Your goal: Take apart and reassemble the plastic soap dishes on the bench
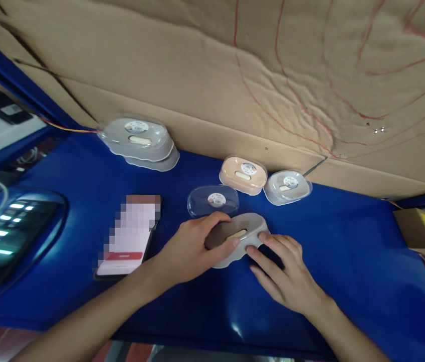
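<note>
A grey oval plastic box [253, 224] with a cream insert in its top slot is between my hands, low over the blue tabletop. My left hand [190, 246] grips its left part, thumb on the near side and fingers round the far side. At the box's right end, my right hand [290, 274] presses fingertips against the wall and near rim; its thumb is not clear. Just beyond the box lies a clear plastic lid [199, 201] with a round sticker. Behind it sit a peach oval box [231, 173] and another grey oval box [301, 186], both under clear covers.
Stacked grey covered boxes [155, 146] stand at the back left. A phone [131, 241] with a lit screen lies left of my left hand. A dark glossy screen [12, 231] and cables are further left. Cardboard [182, 75] walls the back; a carton [416, 234] is at right.
</note>
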### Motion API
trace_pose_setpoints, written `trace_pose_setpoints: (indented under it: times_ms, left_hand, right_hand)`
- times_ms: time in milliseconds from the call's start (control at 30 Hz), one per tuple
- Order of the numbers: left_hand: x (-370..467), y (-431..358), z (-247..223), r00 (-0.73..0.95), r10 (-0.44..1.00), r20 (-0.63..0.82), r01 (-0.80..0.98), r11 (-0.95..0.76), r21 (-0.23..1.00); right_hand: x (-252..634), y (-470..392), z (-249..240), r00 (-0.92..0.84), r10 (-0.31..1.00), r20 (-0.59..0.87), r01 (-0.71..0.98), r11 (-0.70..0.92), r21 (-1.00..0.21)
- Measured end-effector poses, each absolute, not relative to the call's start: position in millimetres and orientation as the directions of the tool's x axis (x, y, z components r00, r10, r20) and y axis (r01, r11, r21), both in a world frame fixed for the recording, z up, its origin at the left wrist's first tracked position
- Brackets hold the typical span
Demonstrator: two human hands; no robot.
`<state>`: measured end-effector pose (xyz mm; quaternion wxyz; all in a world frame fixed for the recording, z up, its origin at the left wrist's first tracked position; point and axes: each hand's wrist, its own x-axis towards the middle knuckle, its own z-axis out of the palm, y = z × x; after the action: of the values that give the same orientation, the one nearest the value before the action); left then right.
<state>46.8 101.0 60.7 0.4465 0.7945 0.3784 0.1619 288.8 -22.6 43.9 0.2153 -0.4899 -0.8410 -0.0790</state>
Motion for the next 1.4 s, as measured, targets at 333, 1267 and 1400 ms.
trace_pose_setpoints:
  times_ms: [333, 1267, 1400]
  left_hand:
    - [44.3, 105.0, 56.9, 0.651, 0.751, 0.115, 0.444, -0.499, 0.744]
    - [35.7, 124.5, 39.5, 0.594, 0.749, 0.293, 0.742, -0.651, 0.159]
    - [38.8, 113.6, 43.7, 0.628, 0.728, 0.276, 0.717, -0.679, 0.158]
  right_hand:
    - [286.6, -22.7, 41.2, -0.479, 0.760, 0.439, 0.788, 0.593, -0.168]
    - [284.8, -19.9, 35.8, -0.530, 0.824, 0.201, 0.782, 0.567, -0.259]
    - [283.5, -21.1, 36.2, -0.541, 0.827, 0.154, 0.782, 0.562, -0.269]
